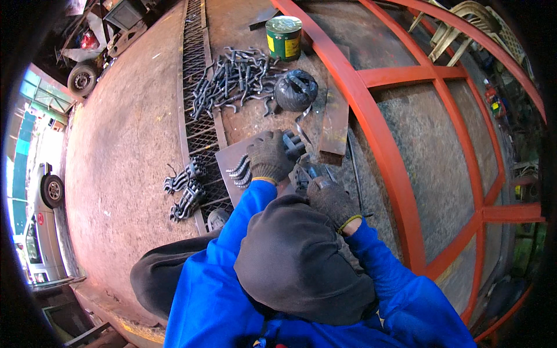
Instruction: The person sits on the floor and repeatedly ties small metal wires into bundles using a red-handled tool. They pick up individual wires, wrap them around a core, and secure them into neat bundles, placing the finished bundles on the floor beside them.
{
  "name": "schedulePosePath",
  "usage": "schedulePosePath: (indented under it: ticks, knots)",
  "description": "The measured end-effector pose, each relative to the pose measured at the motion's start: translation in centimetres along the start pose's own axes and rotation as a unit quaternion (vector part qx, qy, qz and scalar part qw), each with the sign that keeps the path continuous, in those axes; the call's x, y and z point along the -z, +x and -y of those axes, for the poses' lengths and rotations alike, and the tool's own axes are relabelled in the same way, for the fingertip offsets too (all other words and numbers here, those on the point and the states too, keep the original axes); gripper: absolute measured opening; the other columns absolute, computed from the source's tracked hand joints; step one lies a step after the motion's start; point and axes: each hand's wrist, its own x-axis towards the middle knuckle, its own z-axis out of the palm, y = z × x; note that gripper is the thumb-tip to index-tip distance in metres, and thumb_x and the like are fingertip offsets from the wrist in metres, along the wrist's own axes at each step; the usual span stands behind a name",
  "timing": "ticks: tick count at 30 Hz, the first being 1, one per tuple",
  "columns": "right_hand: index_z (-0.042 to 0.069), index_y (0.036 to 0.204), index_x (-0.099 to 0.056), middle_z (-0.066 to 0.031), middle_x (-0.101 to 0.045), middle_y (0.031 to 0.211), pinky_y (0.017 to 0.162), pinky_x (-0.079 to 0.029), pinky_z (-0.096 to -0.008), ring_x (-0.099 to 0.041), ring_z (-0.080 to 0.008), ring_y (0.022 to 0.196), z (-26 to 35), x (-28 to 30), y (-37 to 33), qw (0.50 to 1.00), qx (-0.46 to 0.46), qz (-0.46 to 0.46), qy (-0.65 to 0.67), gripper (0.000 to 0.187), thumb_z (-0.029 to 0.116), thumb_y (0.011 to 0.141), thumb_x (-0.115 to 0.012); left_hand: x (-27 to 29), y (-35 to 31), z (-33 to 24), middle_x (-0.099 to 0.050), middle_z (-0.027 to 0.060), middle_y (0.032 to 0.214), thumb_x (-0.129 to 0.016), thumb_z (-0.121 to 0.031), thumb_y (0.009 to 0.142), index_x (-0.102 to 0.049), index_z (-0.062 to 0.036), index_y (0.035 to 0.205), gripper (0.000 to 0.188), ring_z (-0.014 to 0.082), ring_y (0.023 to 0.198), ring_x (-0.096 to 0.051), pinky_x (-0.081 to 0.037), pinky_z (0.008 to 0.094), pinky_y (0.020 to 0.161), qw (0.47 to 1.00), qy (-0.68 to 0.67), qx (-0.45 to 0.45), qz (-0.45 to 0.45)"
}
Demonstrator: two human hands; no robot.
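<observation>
My left hand (270, 155), in a dark knit glove, is closed around a bundle of bent metal rods (239, 171). Their curved ends stick out on its left and their blunt ends on its right. Beneath lies a flat metal plate (230, 155). My right hand (332, 202), gloved too, is closed just right of the bundle, by a small tool with a blue part (314, 173) whose kind I cannot make out. Farther off are a pile of loose bent rods (238, 78) and a round black coil (295, 90) with a loose strip trailing toward my hands.
Two tied rod bundles (188, 197) lie at left beside a floor grating (194, 130). A green can (284, 38) stands beyond the pile. On the right, a red steel frame (400, 191) rises near a rusty steel bar (334, 124). My knee (301, 261) is close below my hands.
</observation>
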Motion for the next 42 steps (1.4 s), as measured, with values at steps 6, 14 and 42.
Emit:
schedulePosePath:
  ticks: [6, 14, 42]
  knots:
    - [0.003, 0.1, -0.059, -0.0204, -0.06, 0.1, 0.076, -0.05, -0.0483, -0.062, -0.0385, 0.091, 3.3, 3.4, -1.1, 0.994, -0.086, 0.057, 0.03, 0.023, 0.023, 0.089, -0.053, 0.1, -0.4, -0.3, -0.06, 0.0151, 0.114, -0.073, -0.037, 0.07, -0.054, -0.0119, 0.121, 0.06, 0.0378, 0.104, -0.059, -0.046, 0.0518, 0.083, 1.0, 0.012, -0.011, -0.023]
    - [0.005, 0.095, -0.059, -0.018, -0.061, 0.096, 0.073, -0.05, -0.0476, -0.062, -0.0369, 0.088, 0.1, 2.7, -1.4, 0.993, 0.054, 0.028, -0.102, 0.016, 0.017, 0.086, -0.057, -1.5, 0.1, 0.2, -0.062, 0.0158, 0.112, -0.07, -0.038, 0.072, -0.053, -0.0126, 0.124, 0.06, 0.0381, 0.105, -0.059, -0.046, 0.0528, 0.084, 0.998, -0.019, -0.035, -0.038]
    - [0.006, 0.095, -0.056, -0.0167, -0.061, 0.095, 0.075, -0.049, -0.0452, -0.062, -0.0379, 0.085, 0.5, 4.4, -2.0, 0.993, 0.114, 0.0, 0.025, 0.012, 0.016, 0.09, -0.051, 0.6, -0.5, 0.7, -0.057, 0.013, 0.121, -0.078, -0.044, 0.063, -0.046, -0.0203, 0.136, 0.083, 0.0343, 0.107, -0.058, -0.043, 0.0488, 0.088, 0.997, -0.032, -0.062, 0.01]
